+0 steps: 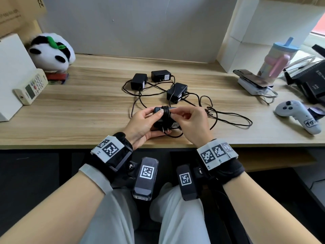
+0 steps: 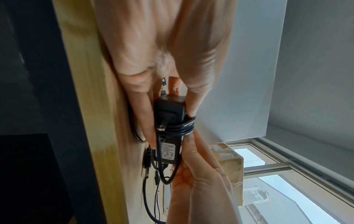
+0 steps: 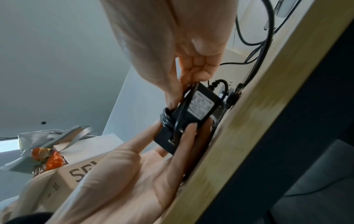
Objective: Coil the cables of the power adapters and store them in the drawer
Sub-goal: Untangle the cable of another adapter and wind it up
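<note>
Above the near edge of the wooden desk (image 1: 88, 111), in the head view, the left hand (image 1: 140, 127) is gripping a black power adapter (image 1: 162, 118) while the right hand (image 1: 191, 124) is pinching its cable (image 1: 166, 111) against the wraps; three more adapters (image 1: 176, 92) are lying tangled behind; in the left wrist view, coils (image 2: 180, 127) are circling the adapter's middle; in the right wrist view, its label (image 3: 201, 104) is facing the camera.

Wooden desk (image 1: 70, 110), grey wall (image 1: 131, 23), bright window (image 2: 298, 195).
</note>
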